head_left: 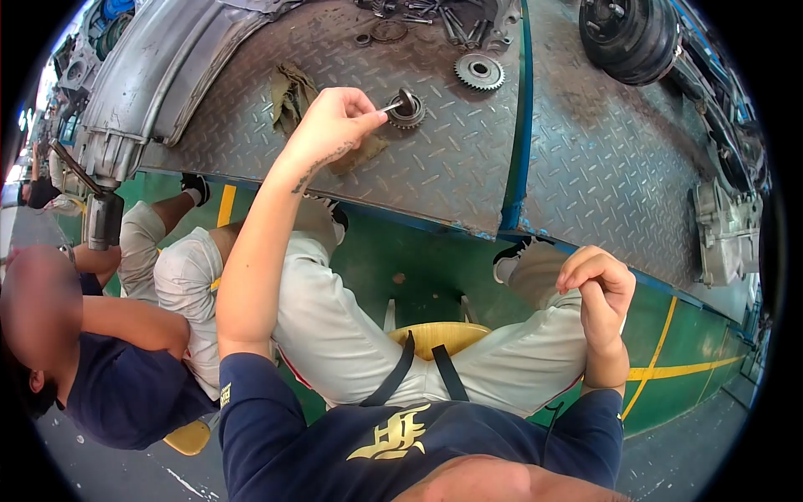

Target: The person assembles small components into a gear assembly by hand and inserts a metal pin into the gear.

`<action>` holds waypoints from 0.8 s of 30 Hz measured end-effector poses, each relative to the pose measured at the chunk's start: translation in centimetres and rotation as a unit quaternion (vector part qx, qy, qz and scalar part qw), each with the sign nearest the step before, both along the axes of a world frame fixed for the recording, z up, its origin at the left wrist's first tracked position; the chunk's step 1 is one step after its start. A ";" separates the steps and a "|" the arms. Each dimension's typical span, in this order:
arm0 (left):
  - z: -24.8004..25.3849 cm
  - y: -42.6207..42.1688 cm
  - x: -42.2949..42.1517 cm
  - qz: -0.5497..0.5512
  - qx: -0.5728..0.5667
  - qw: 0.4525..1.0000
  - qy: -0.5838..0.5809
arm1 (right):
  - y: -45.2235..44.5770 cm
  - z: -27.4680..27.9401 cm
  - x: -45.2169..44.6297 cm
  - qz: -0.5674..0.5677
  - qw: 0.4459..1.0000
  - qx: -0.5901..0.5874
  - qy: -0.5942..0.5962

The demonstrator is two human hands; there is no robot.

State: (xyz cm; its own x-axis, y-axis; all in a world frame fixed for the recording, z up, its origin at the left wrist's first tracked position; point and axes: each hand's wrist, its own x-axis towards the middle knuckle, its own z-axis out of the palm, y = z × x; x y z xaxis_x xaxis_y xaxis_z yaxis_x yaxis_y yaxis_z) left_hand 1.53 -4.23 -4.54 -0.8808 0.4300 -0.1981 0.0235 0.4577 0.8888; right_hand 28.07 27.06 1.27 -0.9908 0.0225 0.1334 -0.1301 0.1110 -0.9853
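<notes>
My left hand [333, 125] reaches over the metal workbench, with thumb and fingers pinched on the end of a small valve-like metal part [405, 102], a thin bright stem with a dark round head. Directly below that head, a small toothed gear [408, 117] lies on the plate; whether the two touch, I cannot tell. A larger gear ring [479, 72] lies further right. My right hand [599, 289] is raised off the bench above my right thigh, fingers curled in against the thumb. Anything inside its fingers is hidden.
A crumpled rag [291, 96] lies behind my left hand. Bolts [456, 25] lie at the back. A large metal housing [167, 67] stands left; a black drum [627, 38] and another housing [728, 234] are right. A co-worker [125, 360] sits close on my left.
</notes>
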 end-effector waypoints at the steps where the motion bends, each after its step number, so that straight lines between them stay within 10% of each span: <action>1: -0.3 -0.1 -0.1 0.002 -0.002 1.000 0.026 | 0.0 0.0 0.0 0.000 1.000 -0.001 0.000; 24: 1.9 0.6 0.7 0.005 -0.031 0.999 -0.036 | 0.0 0.0 0.0 -0.005 1.000 0.000 0.000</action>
State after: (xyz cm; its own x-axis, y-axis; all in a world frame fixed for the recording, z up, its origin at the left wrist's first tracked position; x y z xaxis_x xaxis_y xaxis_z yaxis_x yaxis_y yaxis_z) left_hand 2.20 -3.58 -2.62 -0.8676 0.4052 -0.2881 -0.0454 0.5125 0.8575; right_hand 28.07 27.02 1.23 -0.9906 0.0332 0.1329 -0.1284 0.1124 -0.9853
